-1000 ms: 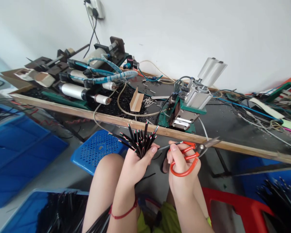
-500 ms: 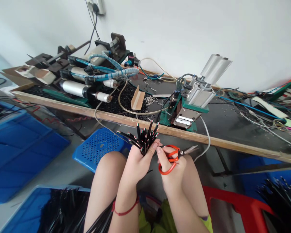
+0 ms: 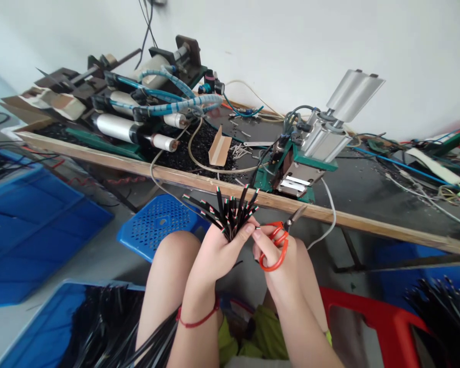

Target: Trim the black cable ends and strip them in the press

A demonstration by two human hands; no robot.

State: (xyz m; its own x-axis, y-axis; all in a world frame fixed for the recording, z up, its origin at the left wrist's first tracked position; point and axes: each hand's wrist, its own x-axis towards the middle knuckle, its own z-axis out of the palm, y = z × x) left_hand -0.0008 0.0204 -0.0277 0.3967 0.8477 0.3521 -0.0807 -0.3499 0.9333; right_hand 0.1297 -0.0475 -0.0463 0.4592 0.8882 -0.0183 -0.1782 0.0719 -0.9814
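A bundle of black cables [image 3: 230, 217] is gripped in my left hand [image 3: 222, 255], its ends fanned out above the fist with red, white and green wire tips showing. The rest of the bundle runs back under my left forearm. My right hand [image 3: 276, 250] is closed around orange-handled scissors [image 3: 275, 263], whose blades point up and to the right, away from the cables. Its thumb and fingertips pinch close beside my left thumb, by a short dark cable end. Whether that end belongs to the bundle cannot be made out.
Ahead stands a wooden-edged workbench [image 3: 391, 230] with a pneumatic press [image 3: 310, 158] and a larger cylinder machine [image 3: 118, 128]. A folded cardboard piece [image 3: 220, 146] lies among black scraps. Below are a blue stool [image 3: 159, 225], blue crates [image 3: 34, 225], a red stool [image 3: 383, 317] and more black cables [image 3: 99, 327].
My right hand has turned a little, so the scissor blades now angle more upward. The cable bundle stays in my left hand, its ends slightly more spread. The camera view has shifted slightly.
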